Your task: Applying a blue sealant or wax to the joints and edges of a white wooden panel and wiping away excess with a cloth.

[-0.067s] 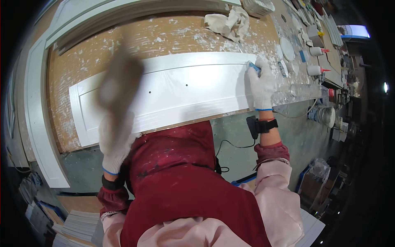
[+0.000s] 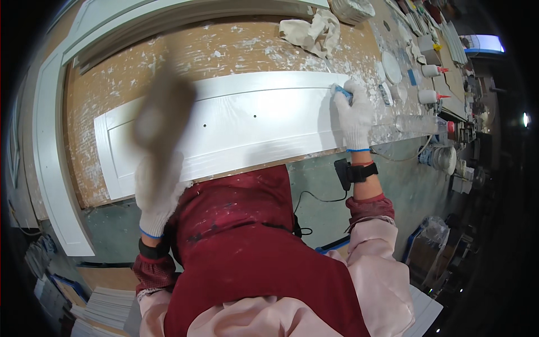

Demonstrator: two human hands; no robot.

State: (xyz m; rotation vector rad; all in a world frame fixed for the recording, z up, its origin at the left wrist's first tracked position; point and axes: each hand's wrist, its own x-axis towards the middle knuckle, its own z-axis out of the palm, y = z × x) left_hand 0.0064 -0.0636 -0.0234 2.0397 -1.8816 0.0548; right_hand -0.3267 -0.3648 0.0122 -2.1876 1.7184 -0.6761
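Right hand (image 2: 356,117) pinches blue block (image 2: 343,92); left hand (image 2: 152,196) blurred, cannot tell. 2 red-tipped bottles (image 2: 428,97), contents hidden.

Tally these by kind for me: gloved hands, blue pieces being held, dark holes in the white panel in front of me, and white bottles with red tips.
Gloved hands: 2
Held blue piece: 1
Dark holes in the white panel: 2
Red-tipped white bottles: 2
Total: 7

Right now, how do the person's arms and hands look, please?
Both hands wear white knit gloves with blue edges. Black straps circle the wrists; the right one bears a black box, a cable near it. Sleeves are pale pink with dark red cuffs.
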